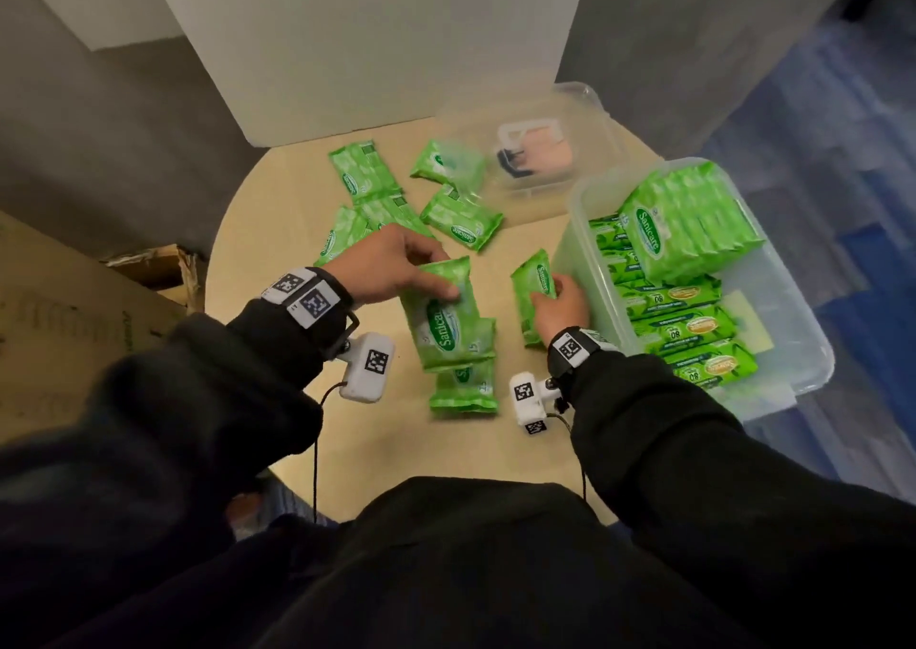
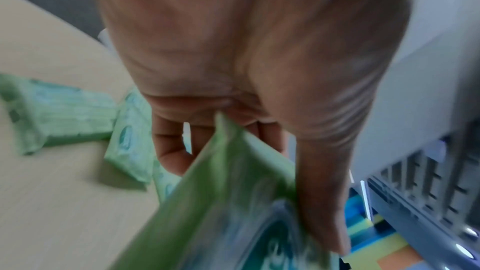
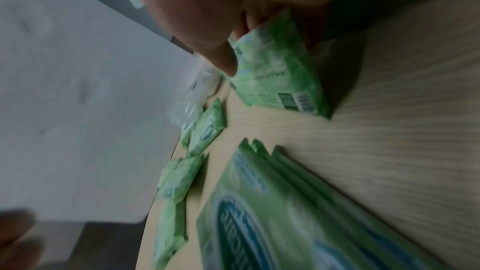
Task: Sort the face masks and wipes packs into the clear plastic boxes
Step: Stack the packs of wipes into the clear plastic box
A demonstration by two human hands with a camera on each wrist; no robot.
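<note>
The left hand point(image 1: 391, 264) is pinching a green wipes pack point(image 1: 441, 314) atop a little stack mid-table, while the right hand point(image 1: 557, 309) is gripping another pack point(image 1: 533, 284) right beside the big clear box point(image 1: 793, 351), which is holding loads of wipes. A smaller clear box point(image 1: 585, 118) behind is holding masks. It's all sitting on a round wooden table point(image 1: 277, 212), blue carpet point(image 1: 842, 118) around.

Head view: soft, even indoor light, faint shadows on the round pale wooden table point(image 1: 307, 192); wide-angle bending at the frame edges, slight blur. Both wrist views heavily motion-blurred; right wrist view dim, the green wipes packs point(image 3: 280, 73) smeared.
</note>
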